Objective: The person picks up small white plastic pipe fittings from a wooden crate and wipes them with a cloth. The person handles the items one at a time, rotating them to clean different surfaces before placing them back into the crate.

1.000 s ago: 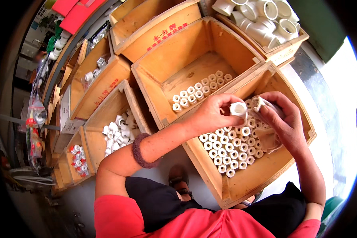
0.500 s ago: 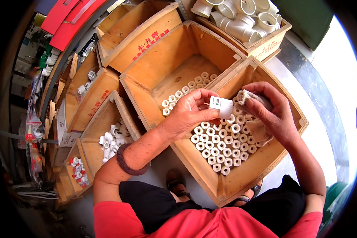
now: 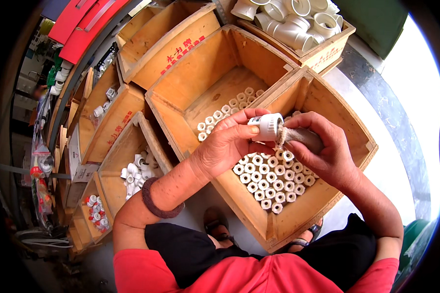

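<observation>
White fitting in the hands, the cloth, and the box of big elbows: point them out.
White fitting [image 3: 268,126], head view, on its side wall.
Cloth [image 3: 303,136], head view, on the rolled middle.
Box of big elbows [image 3: 322,54], head view, on its front wall.

small white pipe fitting [image 3: 268,125], tilted sideways

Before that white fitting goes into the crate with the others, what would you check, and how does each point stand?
1. Left hand grips the fitting: ok, fingers wrap it.
2. Right hand holds the cloth against the fitting: ok, they touch.
3. Fitting clean inside: cannot tell, its bore is hidden.
4. Room in the crate: ok, bare wood shows beside the rows.
5. Rows stand upright, open ends up: ok.
6. Hands over the right crate: ok, they hang above the rows.
</observation>
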Motion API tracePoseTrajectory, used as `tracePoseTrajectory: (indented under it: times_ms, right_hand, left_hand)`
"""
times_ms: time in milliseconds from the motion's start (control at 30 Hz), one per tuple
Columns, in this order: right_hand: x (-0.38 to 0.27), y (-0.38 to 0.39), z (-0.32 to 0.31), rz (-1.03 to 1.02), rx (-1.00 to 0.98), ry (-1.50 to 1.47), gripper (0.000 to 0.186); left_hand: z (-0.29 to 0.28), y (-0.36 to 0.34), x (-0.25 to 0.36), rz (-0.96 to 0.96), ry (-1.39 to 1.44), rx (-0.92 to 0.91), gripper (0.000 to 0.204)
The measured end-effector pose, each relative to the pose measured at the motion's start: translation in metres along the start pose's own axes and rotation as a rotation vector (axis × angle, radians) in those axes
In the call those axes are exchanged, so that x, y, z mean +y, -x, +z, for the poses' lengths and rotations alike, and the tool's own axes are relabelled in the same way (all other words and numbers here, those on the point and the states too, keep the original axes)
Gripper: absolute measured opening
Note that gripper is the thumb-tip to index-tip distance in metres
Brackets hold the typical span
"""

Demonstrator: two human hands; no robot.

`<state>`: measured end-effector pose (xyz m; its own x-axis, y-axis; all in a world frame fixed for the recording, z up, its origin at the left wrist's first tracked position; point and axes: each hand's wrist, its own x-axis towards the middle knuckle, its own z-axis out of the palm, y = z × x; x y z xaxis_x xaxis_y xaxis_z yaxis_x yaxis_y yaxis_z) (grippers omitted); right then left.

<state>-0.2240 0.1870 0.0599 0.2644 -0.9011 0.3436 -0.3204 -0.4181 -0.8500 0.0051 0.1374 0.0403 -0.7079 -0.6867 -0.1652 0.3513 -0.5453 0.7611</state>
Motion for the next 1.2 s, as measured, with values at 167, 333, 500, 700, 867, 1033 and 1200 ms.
tracePoseTrajectory:
  times_ms: [167, 333, 500, 700, 867, 1033, 1200]
  right_hand:
    - [0.002, 0.001, -0.003, 0.091, -0.002, -0.089, 0.026]
    - [-0.001, 0.0, -0.004, 0.097, 0.03, -0.097, 0.024]
    - [-0.003, 0.001, 0.001, 0.029, 0.012, -0.068, 0.026]
    - [0.006, 0.001, 0.002, -0.016, -0.036, 0.022, 0.029]
    - [0.01, 0.002, 0.003, -0.01, -0.049, 0.06, 0.029]
    - [0.009, 0.001, 0.003, 0.032, -0.072, 0.074, 0.028]
    - [0.001, -0.002, -0.008, 0.195, -0.037, -0.025, 0.026]
  left_hand:
    - [0.001, 0.003, 0.004, -0.036, 0.044, -0.052, 0.044]
    - [0.001, 0.005, 0.002, -0.056, -0.017, -0.068, 0.044]
    - [0.004, 0.004, -0.004, -0.018, 0.028, -0.024, 0.039]
    - [0.0, 0.003, -0.005, -0.011, 0.033, 0.007, 0.035]
    - [-0.002, 0.004, -0.008, -0.031, -0.021, 0.013, 0.037]
    - [0.0, 0.002, -0.008, -0.073, -0.094, 0.052, 0.032]
    - [0.006, -0.011, 0.004, -0.021, -0.264, 0.046, 0.033]
